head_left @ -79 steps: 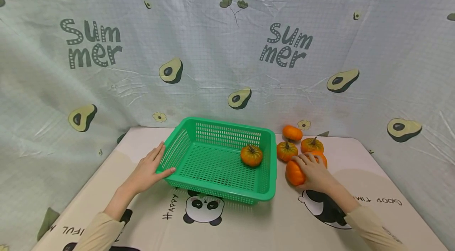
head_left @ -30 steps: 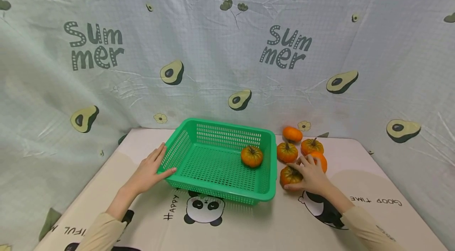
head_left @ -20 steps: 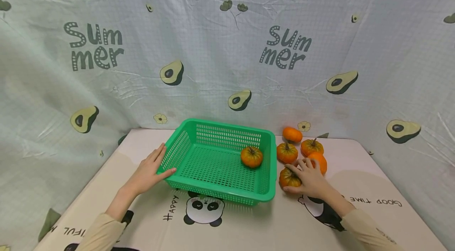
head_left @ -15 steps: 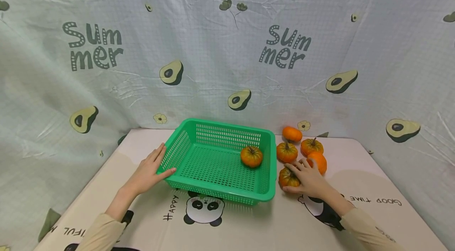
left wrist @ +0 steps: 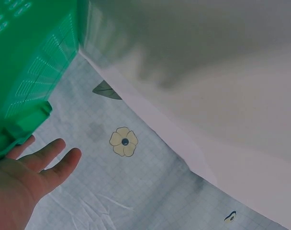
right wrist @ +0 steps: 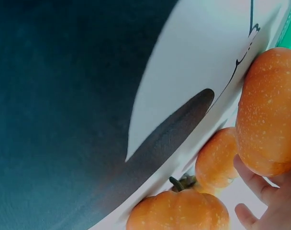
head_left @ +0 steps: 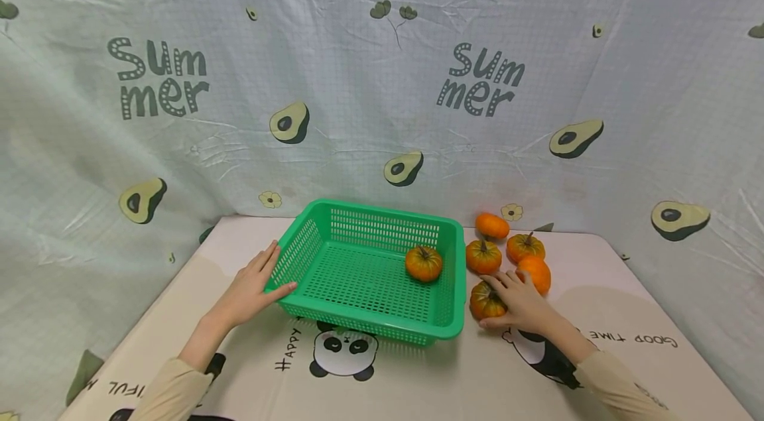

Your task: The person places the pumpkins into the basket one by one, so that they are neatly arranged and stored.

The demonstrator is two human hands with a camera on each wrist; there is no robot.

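A green plastic basket (head_left: 370,328) stands mid-table with one mini pumpkin (head_left: 424,264) inside, stem up. My left hand (head_left: 246,290) rests at its left side, thumb over the rim and fingers extended along the outside wall; the left wrist view shows those fingers (left wrist: 59,167) straight. Right of the basket, my right hand (head_left: 525,303) holds a pumpkin (head_left: 485,301) on the table, thumb on its near side and fingers across its top. Part of that pumpkin is hidden by the hand. In the right wrist view, a finger (right wrist: 253,179) touches a pumpkin (right wrist: 270,110).
Beyond the right hand sit more pumpkins: one stem up beside the basket (head_left: 483,256), one behind it on its side (head_left: 492,225), another with a stem (head_left: 525,247), and a plain orange one (head_left: 534,274). A printed cloth (head_left: 334,76) hangs behind the table.
The pumpkin under my right hand lay tipped on its side earlier and now stands stem up, slightly left. The right thumb has shifted slightly toward me. My left hand and basket have stayed put.
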